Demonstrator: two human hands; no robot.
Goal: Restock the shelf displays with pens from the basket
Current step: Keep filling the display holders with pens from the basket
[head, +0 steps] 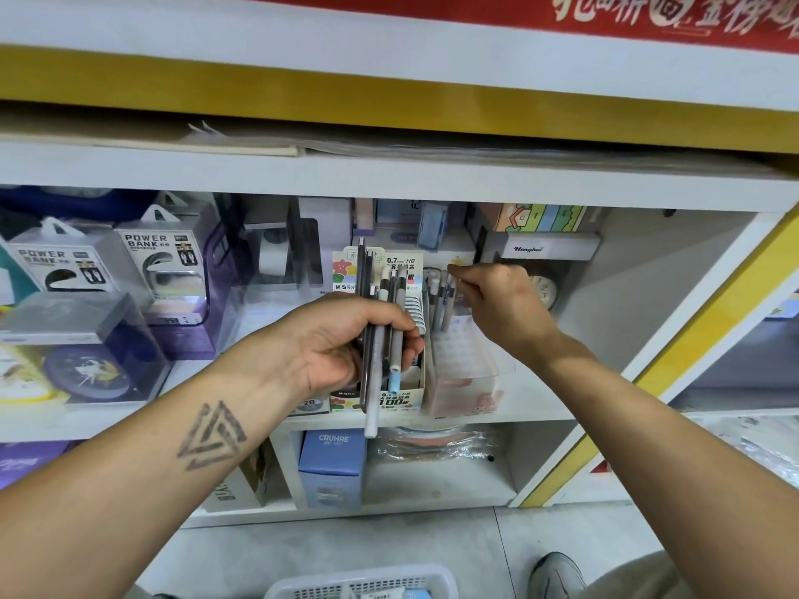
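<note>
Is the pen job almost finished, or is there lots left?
Partly done. Some pens already stand in the clear display box. The right hand is at their tops, seemingly adding one. The left hand holds a bunch of pens to place. The basket's contents are mostly hidden.

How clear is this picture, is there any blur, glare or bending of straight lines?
Head view: wide-angle bending curves the shelf edge; the left hand and its bundle of pens are fairly sharp; the right hand at the clear pen holder looks slightly soft; light glare whitens the power bank boxes.
</note>
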